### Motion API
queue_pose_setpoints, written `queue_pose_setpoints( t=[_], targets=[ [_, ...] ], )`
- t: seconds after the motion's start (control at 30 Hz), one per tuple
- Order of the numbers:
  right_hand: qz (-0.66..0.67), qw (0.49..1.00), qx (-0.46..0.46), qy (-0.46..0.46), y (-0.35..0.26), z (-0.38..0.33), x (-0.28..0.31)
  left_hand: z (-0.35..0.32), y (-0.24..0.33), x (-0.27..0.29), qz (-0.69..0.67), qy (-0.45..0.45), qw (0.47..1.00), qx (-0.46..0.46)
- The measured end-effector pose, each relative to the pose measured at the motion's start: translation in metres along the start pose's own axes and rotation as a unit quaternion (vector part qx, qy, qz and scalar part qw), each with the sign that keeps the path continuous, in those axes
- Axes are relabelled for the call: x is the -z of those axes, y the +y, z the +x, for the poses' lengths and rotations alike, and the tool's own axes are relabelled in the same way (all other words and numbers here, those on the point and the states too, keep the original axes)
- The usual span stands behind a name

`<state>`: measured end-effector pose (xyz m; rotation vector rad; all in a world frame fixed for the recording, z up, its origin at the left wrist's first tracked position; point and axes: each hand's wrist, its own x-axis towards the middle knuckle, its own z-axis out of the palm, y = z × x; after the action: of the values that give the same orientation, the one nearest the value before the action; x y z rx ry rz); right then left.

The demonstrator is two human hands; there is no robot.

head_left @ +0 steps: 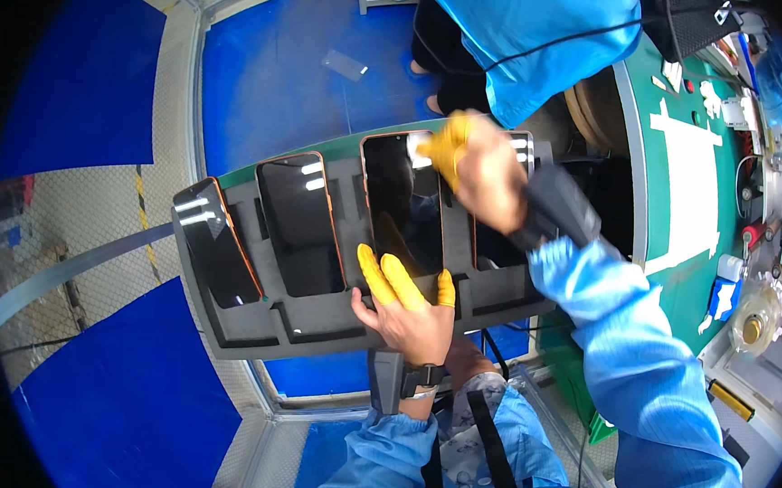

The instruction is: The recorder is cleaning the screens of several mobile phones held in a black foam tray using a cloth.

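Four-slot-like rows of a dark grey foam tray [317, 322] hold several black-screened smartphones with orange edges. My left hand [413, 323], in yellow finger cots, rests its outstretched fingers at the near end of one smartphone [399, 195]. Over that phone's far right corner is my right hand [487, 174], also in yellow finger cots. Its fingers look bent but are smeared by motion, so whether they hold anything is hidden. To the left lie a second smartphone [297, 224] and a third smartphone [219, 246]. Another smartphone [495, 249] sits partly under my right wrist.
A green workbench [642, 89] with a white taped sheet [692, 188] stands at right. A person in a blue smock [537, 37] is beyond the tray. Blue mats [275, 82] cover parts of the floor. A blue-and-white bottle [723, 294] stands at far right.
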<state>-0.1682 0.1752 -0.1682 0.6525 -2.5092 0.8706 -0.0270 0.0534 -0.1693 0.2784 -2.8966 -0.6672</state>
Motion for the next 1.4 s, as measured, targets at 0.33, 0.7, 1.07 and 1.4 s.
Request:
queue_pose_setpoints(
  t=[0.33, 0.7, 1.07, 1.4],
  targets=[
    [0.128, 0.976, 0.118, -0.128, -0.056, 0.050, -0.014, -0.010, -0.043, 0.010, -0.153, 0.114, 0.981, 0.036],
    [0.098, 0.919, 0.266, -0.274, -0.061, 0.112, -0.098, 0.014, -0.078, 0.028, 0.041, 0.052, 0.992, 0.110],
    [0.127, 0.952, -0.026, -0.278, -0.101, 0.001, -0.068, 0.017, -0.090, 0.032, 0.042, 0.057, 0.992, 0.101],
    [0.046, 0.991, 0.079, -0.094, -0.077, 0.057, -0.087, 0.013, -0.082, 0.032, 0.029, 0.036, 0.995, 0.093]
  ],
)
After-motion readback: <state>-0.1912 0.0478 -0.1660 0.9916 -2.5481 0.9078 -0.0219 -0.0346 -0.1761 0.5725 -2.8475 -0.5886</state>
